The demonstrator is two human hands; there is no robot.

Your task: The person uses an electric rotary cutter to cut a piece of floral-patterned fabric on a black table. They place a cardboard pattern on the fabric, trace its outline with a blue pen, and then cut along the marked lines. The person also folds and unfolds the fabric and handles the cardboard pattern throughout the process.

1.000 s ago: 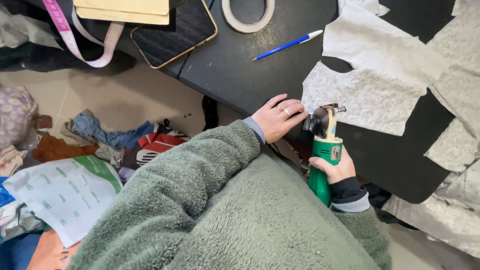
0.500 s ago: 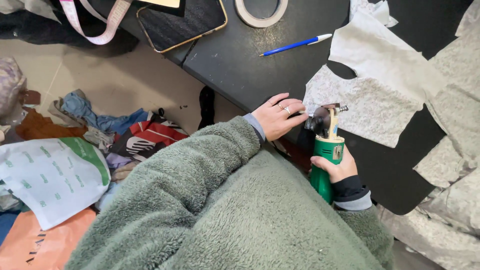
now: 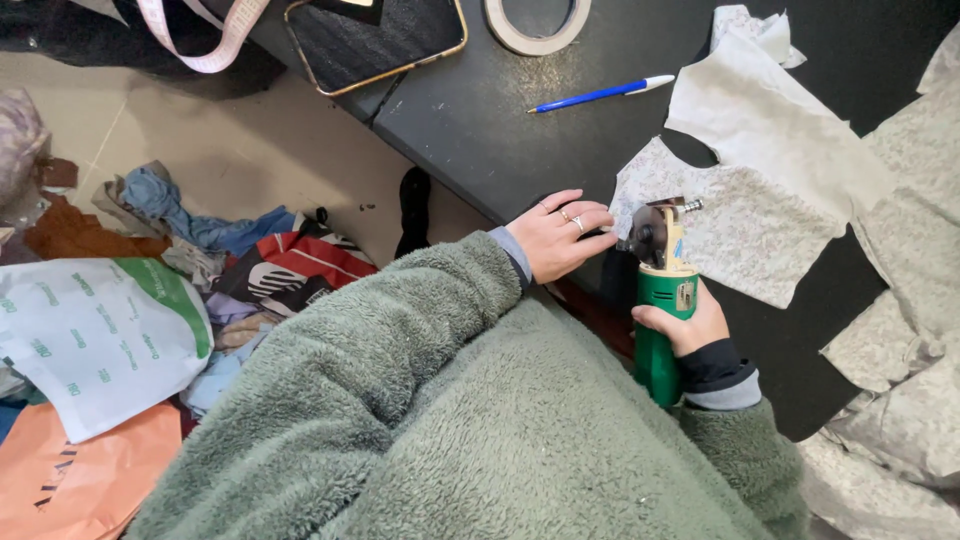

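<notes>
Mid-cut, centre-right of frame: right hand (image 3: 685,325) clenched round green-handled rotary fabric cutter (image 3: 660,300), blade at left edge of pale printed fabric piece (image 3: 745,225) lying on dark tabletop (image 3: 480,110). Left hand (image 3: 562,235) flat, fingers spread, grasping nothing, pinning cloth edge just beside blade. Next, probably: steady push along the cut line w/ fingers kept off the wheel.
</notes>
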